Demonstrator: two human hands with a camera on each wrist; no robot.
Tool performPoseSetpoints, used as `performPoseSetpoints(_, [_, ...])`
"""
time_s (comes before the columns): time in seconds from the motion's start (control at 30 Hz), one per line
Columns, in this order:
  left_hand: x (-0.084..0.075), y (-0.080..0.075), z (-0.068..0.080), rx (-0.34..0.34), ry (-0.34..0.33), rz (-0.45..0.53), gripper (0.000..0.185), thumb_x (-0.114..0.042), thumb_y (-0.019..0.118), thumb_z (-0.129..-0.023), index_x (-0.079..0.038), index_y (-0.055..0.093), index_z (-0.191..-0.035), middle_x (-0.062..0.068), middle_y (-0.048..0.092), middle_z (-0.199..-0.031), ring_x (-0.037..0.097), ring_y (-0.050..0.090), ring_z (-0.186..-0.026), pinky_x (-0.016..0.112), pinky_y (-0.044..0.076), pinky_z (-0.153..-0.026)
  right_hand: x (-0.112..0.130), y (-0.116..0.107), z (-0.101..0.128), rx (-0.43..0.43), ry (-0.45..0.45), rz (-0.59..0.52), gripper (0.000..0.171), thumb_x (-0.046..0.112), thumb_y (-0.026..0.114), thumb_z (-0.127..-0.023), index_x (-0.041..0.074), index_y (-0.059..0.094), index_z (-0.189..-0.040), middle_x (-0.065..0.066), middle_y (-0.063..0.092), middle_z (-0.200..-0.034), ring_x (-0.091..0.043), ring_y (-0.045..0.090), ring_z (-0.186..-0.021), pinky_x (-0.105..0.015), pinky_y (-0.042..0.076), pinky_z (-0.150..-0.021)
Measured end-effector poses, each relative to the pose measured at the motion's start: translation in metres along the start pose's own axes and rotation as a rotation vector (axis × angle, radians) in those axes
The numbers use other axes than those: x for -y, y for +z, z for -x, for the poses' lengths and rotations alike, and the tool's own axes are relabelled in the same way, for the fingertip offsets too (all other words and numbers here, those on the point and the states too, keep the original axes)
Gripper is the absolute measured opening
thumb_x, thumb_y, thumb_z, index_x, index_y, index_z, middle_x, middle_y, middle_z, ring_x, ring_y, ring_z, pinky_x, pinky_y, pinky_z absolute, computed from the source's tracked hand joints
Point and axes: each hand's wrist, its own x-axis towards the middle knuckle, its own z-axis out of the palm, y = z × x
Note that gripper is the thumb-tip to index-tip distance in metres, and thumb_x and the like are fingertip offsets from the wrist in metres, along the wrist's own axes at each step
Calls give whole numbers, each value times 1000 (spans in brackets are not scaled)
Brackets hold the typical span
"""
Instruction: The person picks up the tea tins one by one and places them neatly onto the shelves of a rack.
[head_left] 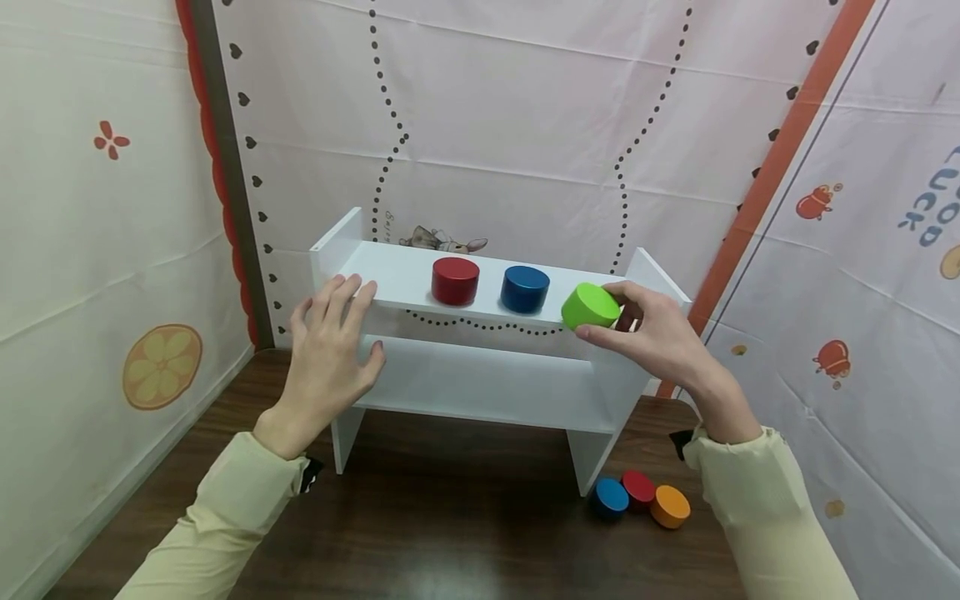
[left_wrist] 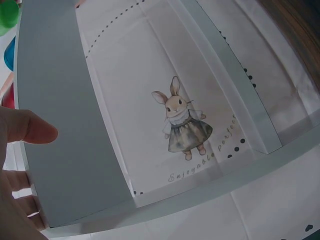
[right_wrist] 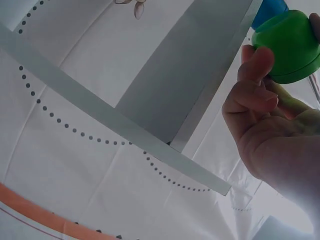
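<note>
In the head view my right hand [head_left: 660, 333] pinches a tilted bright green cylinder [head_left: 590, 307] at the front edge of the white shelf's top board [head_left: 397, 271], near its right end. The same green cylinder [right_wrist: 287, 46] shows between thumb and fingers in the right wrist view. On the top board stand a red cylinder [head_left: 455, 282] and, to its right, a blue cylinder [head_left: 525, 290]. My left hand [head_left: 326, 362] is at the shelf's left end, fingers spread over the top board's front edge and holding nothing. In the left wrist view its thumb [left_wrist: 35, 127] lies before the board's underside.
A lower board [head_left: 480, 383] spans the shelf between its side panels. On the dark wooden table [head_left: 450, 533], by the shelf's right foot, are a blue cylinder [head_left: 611, 497], a red cylinder [head_left: 638, 488] and an orange cylinder [head_left: 670, 507]. Patterned cloth [head_left: 510, 108] hangs behind and at both sides.
</note>
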Motion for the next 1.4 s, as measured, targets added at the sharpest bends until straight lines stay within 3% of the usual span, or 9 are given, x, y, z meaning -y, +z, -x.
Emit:
performPoseSetpoints(0.23, [-1,-1,0,-3,2,-1,76,-15,77,-71,-4,44,-139,20,43,-142,37,33,-136,69,29,-101,-3,-2,-10,-26,33,49,62,41,70,-85,7,53,-134,-11,61,-102,-22,51,-84,-25,42,-64])
performPoseSetpoints(0.57, [0,0,-1,3,3,-3,75,-15,76,-72,-5,43,-139,20,42,-143,36,32,-136,69,29,-100,-5,-4,-16,11,127,123,72,49,65,-86,5,46,-140,-17,59,-113,-27,51,-91,-28,42,-65])
performPoseSetpoints(1.4, [0,0,0,-1,5,-16,75,-15,75,-73,-5,43,-139,20,42,-143,36,32,-137,68,30,-100,-5,-2,-20,51,139,171,74,53,63,-87,4,46,-140,-20,58,-121,-31,51,-101,-35,44,-73])
